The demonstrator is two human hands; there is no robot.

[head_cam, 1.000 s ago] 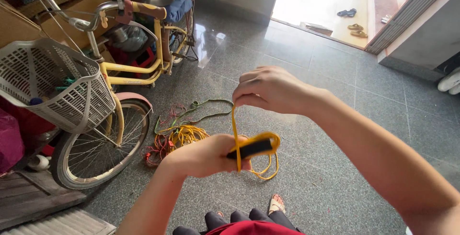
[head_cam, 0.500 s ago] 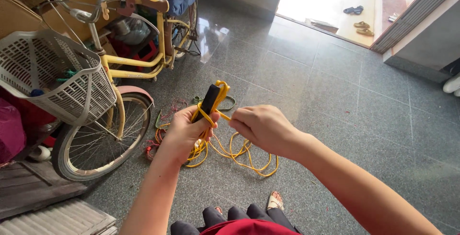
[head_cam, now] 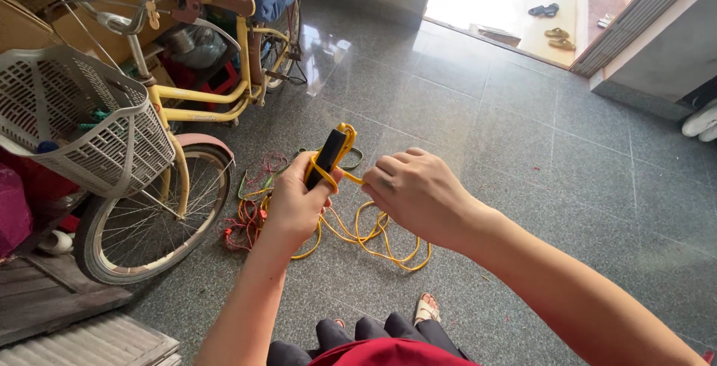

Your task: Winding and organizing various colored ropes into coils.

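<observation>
**Both hands on yellow cord and black bar**

While the left hand grips a black bar upright, its fingers are curled tight around the bar's lower part, with the thumb pressed against the side. Yellow cord is looped around the bar's top and passes over the left hand's fingers. The right hand sits just beside the left, touching the cord; its fingers are bent and pressed together, pinching a strand that runs straight across to the bar. From both hands the cord hangs down in loose loops to the grey tiled floor, where it lies in a slack pile. Near that pile, further left, lies a tangle of red wire and a green strap. A yellow bicycle with a white basket stands at the left, its front wheel close to the wires. One sandalled foot shows below the hands. Sandals lie beyond the doorway, well apart.
</observation>
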